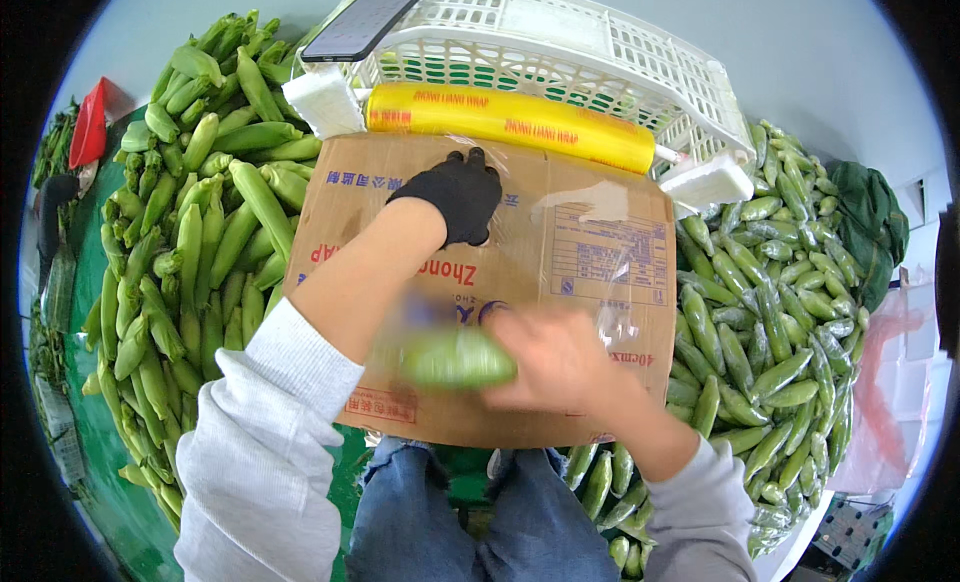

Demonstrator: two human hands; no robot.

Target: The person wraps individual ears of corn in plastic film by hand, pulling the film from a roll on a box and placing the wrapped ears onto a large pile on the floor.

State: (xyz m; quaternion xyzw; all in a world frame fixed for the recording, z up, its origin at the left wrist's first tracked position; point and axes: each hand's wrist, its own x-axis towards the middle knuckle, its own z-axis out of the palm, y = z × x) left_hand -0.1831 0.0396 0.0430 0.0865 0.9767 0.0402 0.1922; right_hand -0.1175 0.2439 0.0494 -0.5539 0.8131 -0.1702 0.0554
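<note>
A cardboard box (600, 327) lies before me with a yellow roll of cling film (517, 124) mounted along its far edge between white foam blocks. My left hand (461, 196), in a black glove, rests on the box near the roll, fingers pointing at the film; nothing shows in it. Bare and blurred by motion, my right hand (551, 357) holds a green ear of corn in its husk (461, 361) above the near part of the box. Whether film covers that ear cannot be told.
Unwrapped corn ears (191, 237) are heaped at the left. Film-wrapped ears (780, 319) pile up at the right, beside a dark green cloth (870, 229). Behind the roll stands a white plastic crate (555, 27) with a phone (365, 22) on its rim. A red plastic object (90, 124) is far left.
</note>
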